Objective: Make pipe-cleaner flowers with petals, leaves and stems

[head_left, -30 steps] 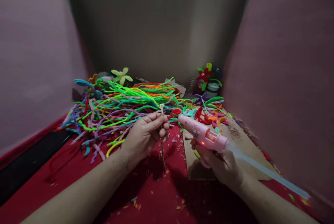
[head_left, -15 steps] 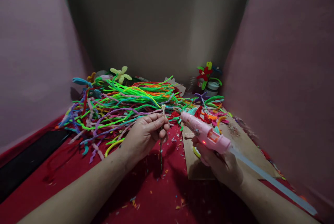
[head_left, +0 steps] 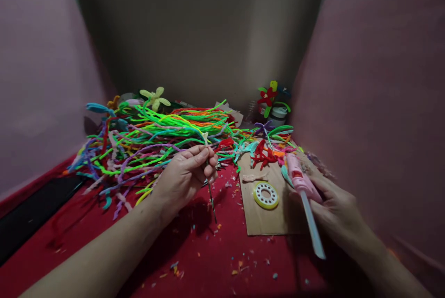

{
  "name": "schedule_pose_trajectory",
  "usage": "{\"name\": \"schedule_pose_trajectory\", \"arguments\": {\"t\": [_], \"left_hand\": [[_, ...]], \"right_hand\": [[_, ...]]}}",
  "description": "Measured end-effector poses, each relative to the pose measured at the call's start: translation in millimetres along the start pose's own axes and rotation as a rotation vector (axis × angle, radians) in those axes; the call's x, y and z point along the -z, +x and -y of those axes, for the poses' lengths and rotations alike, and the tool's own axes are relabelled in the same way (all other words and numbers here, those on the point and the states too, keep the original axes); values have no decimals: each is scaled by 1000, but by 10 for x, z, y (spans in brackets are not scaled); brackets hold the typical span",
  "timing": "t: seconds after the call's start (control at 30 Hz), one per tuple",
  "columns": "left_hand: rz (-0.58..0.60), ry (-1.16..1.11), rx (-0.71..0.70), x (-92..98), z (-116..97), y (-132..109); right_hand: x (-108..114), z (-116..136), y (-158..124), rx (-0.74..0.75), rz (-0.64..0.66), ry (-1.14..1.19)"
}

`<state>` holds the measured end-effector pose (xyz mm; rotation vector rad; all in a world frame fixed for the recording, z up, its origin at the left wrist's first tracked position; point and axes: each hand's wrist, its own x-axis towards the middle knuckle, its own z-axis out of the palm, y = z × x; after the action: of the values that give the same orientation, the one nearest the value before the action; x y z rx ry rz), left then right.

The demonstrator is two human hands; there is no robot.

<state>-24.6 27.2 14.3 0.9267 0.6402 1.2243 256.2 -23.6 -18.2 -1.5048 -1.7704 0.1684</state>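
Observation:
My left hand [head_left: 189,170] pinches a thin dark stem [head_left: 211,198] between thumb and fingers. Its pale, cream-coloured tuft [head_left: 205,137] sticks up above the fingertips, and the lower end hangs down below the hand. Off to the right, my right hand [head_left: 332,203] is wrapped round a pink hot glue gun [head_left: 298,174]. A long translucent glue stick [head_left: 312,226] juts out of the back of the gun toward me. The gun's nozzle points away from me, over the right part of the board, and its tip is hard to make out.
Many coloured pipe cleaners [head_left: 167,136] lie heaped at the back left. On the brown board [head_left: 253,221] are a yellow tape roll [head_left: 266,195] and red pipe-cleaner pieces [head_left: 263,155]. Finished flowers [head_left: 267,96] stand by a lidded jar [head_left: 278,115]. Scraps litter the red cloth [head_left: 208,261].
My right hand has swung the glue gun right, away from the stem, turning its nozzle forward. The tape roll on the board now shows fully. My left hand keeps its pinch on the stem.

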Motion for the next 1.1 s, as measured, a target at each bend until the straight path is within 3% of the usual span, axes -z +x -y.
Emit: {"name": "schedule_pose_trajectory", "arguments": {"t": [0.13, 0.23, 0.57, 0.67, 0.73, 0.83, 0.97, 1.03, 1.1], "left_hand": [[42, -5, 0, 3, 10, -1], [74, -14, 0, 13, 27, -1], [74, -20, 3, 12, 36, -4], [87, -54, 5, 10, 67, 0], [99, -87, 18, -6, 84, -7], [124, -140, 54, -53, 96, -38], [169, -169, 85, -113, 115, -96], [187, -175, 100, -126, 137, -119], [182, -188, 131, -128, 168, -133]], "right_hand": [[90, -413, -72, -141, 109, -409], [157, -592, -123, -155, 182, -574], [275, -766, -138, -102, 287, -544], [294, -736, -126, 26, 213, -560], [294, -565, -114, 113, 104, -533], [193, -76, -61, 135, -15, -227], [-206, 606, 106, -64, 198, 429], [-429, 808, 203, -237, 210, 790], [-594, 919, 277, -286, 243, 1093]]}}
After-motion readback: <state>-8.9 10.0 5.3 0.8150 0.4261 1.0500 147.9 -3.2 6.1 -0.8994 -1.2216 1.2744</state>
